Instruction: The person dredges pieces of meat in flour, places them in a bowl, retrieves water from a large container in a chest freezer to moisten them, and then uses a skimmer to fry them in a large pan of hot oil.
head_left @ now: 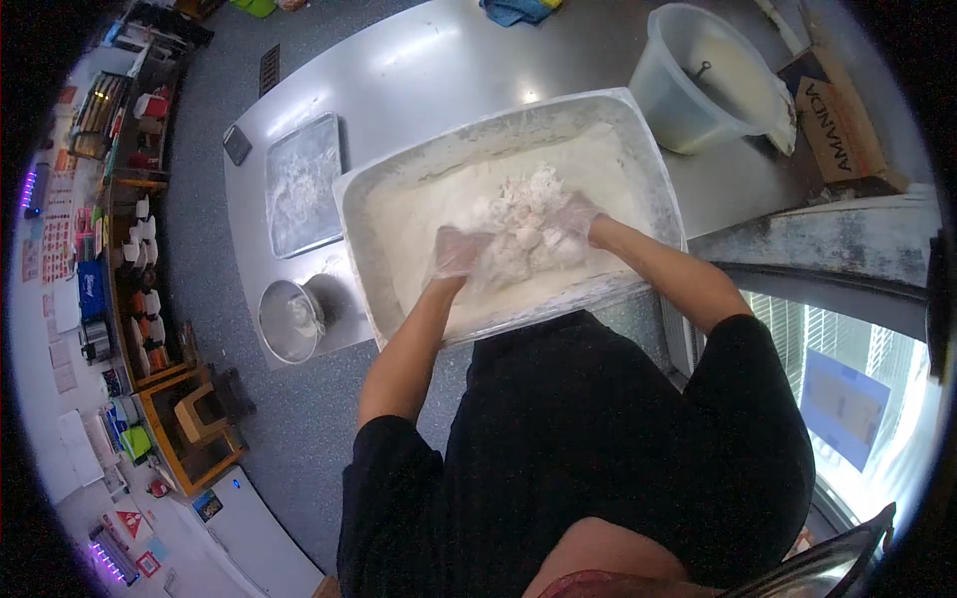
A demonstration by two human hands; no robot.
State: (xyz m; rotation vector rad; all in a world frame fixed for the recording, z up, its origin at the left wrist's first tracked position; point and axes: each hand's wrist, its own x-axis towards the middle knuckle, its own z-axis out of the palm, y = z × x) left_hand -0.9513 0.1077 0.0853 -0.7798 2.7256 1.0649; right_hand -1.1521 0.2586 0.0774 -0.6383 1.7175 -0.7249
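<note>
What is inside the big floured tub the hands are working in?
The tub holds white flour and a pile of floured pieces. Both gloved hands, left and right, cover some pieces.

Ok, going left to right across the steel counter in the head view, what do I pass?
Round metal bowl → floured flat tray → big tub of flour, with the left hand then the right hand in the floured pieces → clear plastic bucket → cardboard box.

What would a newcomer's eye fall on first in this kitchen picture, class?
First, the big rectangular tub of white flour mid-table, where the gloved left hand and right hand dig into a heap of floured pieces. Next, the floured metal tray to its left and the translucent bucket behind it on the right.
</note>
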